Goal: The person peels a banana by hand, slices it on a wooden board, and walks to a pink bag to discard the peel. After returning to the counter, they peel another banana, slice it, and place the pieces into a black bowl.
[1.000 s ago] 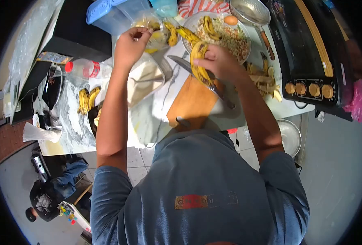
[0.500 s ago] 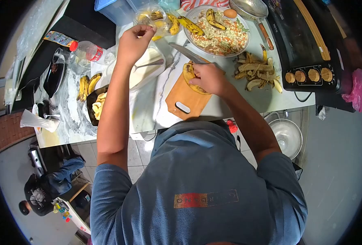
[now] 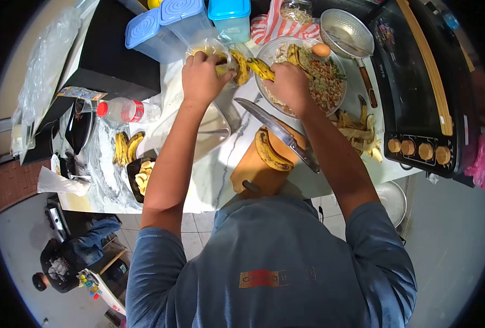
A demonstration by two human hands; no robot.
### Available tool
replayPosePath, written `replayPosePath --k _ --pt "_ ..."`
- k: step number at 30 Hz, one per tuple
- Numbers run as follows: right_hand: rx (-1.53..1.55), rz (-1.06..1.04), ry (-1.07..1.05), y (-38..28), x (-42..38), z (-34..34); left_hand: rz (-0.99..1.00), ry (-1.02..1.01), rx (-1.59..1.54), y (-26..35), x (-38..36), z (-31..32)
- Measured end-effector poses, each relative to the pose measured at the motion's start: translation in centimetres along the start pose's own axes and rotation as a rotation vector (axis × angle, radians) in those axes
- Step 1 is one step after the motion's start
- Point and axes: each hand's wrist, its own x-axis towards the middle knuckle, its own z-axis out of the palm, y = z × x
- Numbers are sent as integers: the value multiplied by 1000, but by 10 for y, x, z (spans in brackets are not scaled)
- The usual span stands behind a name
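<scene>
My left hand point(image 3: 203, 79) is at a clear plastic bag point(image 3: 211, 46) with bananas in it. Its fingers are curled closed on the bag's near side, their tips partly hidden. My right hand point(image 3: 290, 85) grips the end of a spotted yellow banana point(image 3: 260, 68) at the rim of a metal plate point(image 3: 260, 87). Another banana point(image 3: 270, 152) lies unpeeled on a wooden cutting board point(image 3: 253, 170). Beside it a large knife point(image 3: 278, 131) rests across the board, its handle toward my right forearm. One more banana point(image 3: 240, 66) lies between the hands.
The plate holds chopped vegetables point(image 3: 324, 82) and an egg point(image 3: 320, 50). Banana peels point(image 3: 357, 131) are heaped near the toaster oven point(image 3: 417, 104). A rectangular tub point(image 3: 212, 136) and a plastic bottle point(image 3: 122, 111) stand left. A person point(image 3: 62, 257) is at lower left.
The knife has left my right hand and lies on the board with the banana. My right hand has moved up to another banana. My left hand has lowered onto the bag.
</scene>
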Motion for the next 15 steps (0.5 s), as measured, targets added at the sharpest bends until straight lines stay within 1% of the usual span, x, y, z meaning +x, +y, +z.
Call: replayPosePath --k 2,3,8,10,13,14,15 --pt "1 1 -6 3 3 5 62 -67 221 -2 4 1" --pt "-19 1 -4 5 4 6 71 -3 221 -4 4 2" --pt "-99 24 -31 4 8 16 45 -25 172 -10 -1 -2" --pt "-74 -10 113 6 8 22 52 -23 176 -11 -3 -2" --pt "-51 -4 72 3 12 14 57 -74 194 -17 -3 -4" --pt "-51 -7 70 1 15 12 45 -44 133 -20 -4 -8" --pt "45 -16 70 -1 18 8 34 -14 73 -23 -6 -12"
